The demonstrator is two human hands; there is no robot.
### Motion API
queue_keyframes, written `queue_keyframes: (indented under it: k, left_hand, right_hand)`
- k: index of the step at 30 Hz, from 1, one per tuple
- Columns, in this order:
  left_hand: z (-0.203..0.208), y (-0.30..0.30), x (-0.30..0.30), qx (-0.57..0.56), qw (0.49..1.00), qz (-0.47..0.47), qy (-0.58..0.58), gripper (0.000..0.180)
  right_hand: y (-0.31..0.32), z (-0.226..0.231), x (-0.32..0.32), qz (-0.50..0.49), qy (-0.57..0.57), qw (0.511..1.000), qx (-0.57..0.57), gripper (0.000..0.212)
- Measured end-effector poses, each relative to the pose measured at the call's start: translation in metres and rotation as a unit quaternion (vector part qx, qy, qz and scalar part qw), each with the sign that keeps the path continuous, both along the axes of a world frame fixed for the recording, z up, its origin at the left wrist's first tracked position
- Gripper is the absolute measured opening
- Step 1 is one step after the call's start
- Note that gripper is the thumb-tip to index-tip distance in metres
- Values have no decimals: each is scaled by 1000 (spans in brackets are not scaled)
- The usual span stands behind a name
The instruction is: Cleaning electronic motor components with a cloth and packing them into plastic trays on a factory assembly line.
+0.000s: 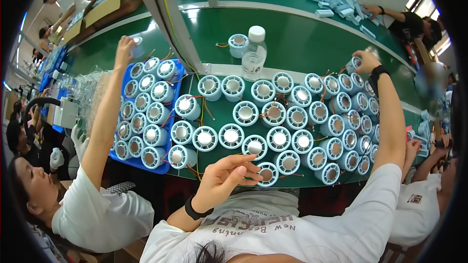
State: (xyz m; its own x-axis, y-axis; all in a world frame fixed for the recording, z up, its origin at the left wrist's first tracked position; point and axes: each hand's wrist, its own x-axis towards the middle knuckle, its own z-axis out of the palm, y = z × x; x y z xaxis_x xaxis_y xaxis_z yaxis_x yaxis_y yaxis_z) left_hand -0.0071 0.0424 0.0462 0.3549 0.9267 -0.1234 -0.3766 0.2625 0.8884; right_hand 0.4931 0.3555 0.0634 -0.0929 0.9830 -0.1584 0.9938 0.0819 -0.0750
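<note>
At the far right of the bench, my right hand has its fingers closed on a light-blue round motor housing, at the back edge of a large group of the same parts. My left hand is held over the near edge with its fingers stretched out and nothing in it. Its fingertips overlap the side of a near motor housing in the picture; I cannot tell whether they touch. Several similar housings with silver discs and thin red and black wires, such as a housing, stand upright in the middle.
On the left a blue tray is full of housings. A co-worker's arm reaches across it to the back. A clear bottle stands behind the housings, near a metal post. Far right, another person's hand is at a pile of pale-blue pieces.
</note>
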Motion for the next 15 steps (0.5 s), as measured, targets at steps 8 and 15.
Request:
queue_keyframes:
  k: [8,15]
  left_hand:
    - [6,-11,-1,0,999,-43,-19,33]
    - [6,-23,20,254,961,-19,104,44]
  right_hand:
    - [-83,64,-46,73,123,964,224,61]
    - [-223,111,-140,46,253,956,139,60]
